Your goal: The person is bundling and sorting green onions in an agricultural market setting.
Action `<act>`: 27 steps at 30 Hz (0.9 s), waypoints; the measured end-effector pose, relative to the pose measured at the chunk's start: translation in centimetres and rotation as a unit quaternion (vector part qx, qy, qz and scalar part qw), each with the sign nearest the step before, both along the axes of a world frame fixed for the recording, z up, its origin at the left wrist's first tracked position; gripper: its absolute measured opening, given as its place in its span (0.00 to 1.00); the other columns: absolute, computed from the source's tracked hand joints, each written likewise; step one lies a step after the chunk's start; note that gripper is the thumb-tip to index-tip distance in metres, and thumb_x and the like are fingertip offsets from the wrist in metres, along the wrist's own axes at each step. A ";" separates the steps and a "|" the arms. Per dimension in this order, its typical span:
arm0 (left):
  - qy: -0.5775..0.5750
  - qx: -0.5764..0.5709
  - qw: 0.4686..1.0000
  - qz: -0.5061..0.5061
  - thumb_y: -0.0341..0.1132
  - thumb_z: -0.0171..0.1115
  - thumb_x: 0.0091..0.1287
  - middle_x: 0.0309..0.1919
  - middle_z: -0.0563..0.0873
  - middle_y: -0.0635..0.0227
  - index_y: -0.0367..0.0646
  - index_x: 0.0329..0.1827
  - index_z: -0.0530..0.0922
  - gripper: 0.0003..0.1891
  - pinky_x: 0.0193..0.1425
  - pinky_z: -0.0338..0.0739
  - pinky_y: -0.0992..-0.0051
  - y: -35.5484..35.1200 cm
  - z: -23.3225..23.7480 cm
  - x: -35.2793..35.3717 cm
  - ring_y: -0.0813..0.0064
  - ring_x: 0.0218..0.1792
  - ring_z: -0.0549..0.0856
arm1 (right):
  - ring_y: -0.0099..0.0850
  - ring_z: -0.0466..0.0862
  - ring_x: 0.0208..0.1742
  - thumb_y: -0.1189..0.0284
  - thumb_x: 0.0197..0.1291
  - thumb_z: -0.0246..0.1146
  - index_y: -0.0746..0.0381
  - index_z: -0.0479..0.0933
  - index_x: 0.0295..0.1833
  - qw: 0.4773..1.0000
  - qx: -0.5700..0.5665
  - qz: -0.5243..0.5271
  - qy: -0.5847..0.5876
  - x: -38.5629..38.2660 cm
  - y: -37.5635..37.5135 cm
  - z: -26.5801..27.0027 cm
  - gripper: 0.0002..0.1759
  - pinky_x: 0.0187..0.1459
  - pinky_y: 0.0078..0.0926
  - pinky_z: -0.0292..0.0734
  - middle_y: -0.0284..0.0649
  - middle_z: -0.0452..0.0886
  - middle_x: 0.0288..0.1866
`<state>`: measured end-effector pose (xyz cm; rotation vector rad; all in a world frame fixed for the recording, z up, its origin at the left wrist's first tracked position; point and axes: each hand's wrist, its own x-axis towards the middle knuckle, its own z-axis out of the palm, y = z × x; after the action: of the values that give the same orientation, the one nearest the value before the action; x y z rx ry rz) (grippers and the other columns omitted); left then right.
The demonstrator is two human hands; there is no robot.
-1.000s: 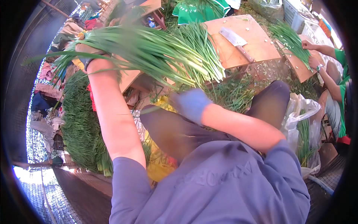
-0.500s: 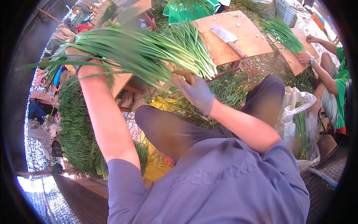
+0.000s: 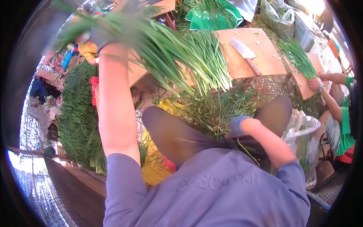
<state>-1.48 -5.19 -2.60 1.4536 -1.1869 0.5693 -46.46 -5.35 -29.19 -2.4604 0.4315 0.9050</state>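
My left hand (image 3: 101, 34), gloved and partly blurred, is raised at the upper left and closed around a bunch of garlic chives (image 3: 166, 47). The leaves trail left and the pale stem ends hang toward the right. Another pile of chives (image 3: 212, 56) lies behind them on a wooden board (image 3: 278, 68). A cleaver (image 3: 244, 53) with a wooden handle rests on that board. My right hand (image 3: 236, 126), in a blue-grey glove, is low over my lap, away from the bunch; its fingers are hidden or smeared. Below it is a loose thin stalk (image 3: 248, 153).
Scattered trimmings (image 3: 211, 109) cover the ground before my knees. A large stack of greens (image 3: 77, 121) stands at the left beside yellow sacking (image 3: 155, 172). At the right, a clear plastic bag (image 3: 302, 128) stands near a co-worker's hands (image 3: 314, 83) holding chives (image 3: 298, 56).
My right hand has left the stem ends and dropped toward my lap. The held bunch has swung a little, its stems now pointing more downward. The view has shifted slightly.
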 end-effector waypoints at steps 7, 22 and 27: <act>0.179 0.016 0.974 -0.138 0.37 0.58 0.71 0.29 0.81 0.64 0.40 0.47 0.78 0.10 0.27 0.77 0.71 -3.9 0.8 -19.9 0.71 0.25 0.80 | 0.44 0.54 0.81 0.56 0.48 0.77 0.67 0.44 0.81 0.680 -0.032 -0.245 -0.690 8.0 -2.1 15.3 0.64 0.78 0.38 0.50 0.53 0.56 0.80; 0.050 0.025 0.901 -0.431 0.30 0.49 0.77 0.46 0.86 0.62 0.37 0.56 0.82 0.14 0.49 0.81 0.72 2.5 -0.7 -25.4 0.72 0.41 0.85 | 0.36 0.83 0.41 0.67 0.65 0.62 0.64 0.75 0.41 0.341 0.448 -0.355 -0.746 0.8 -12.9 11.4 0.10 0.58 0.42 0.80 0.39 0.79 0.35; 0.185 0.228 0.912 -0.287 0.40 0.60 0.73 0.53 0.84 0.63 0.37 0.59 0.79 0.18 0.63 0.73 0.75 5.9 -10.1 -24.4 0.75 0.56 0.82 | 0.34 0.81 0.42 0.60 0.64 0.63 0.62 0.74 0.37 0.325 0.440 -0.369 -0.751 -1.0 -13.2 10.6 0.15 0.61 0.43 0.78 0.40 0.78 0.37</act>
<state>-25.90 0.74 -12.72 1.4060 -1.4016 -0.4032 -47.44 -18.57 -18.57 -0.8336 0.1267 -1.3011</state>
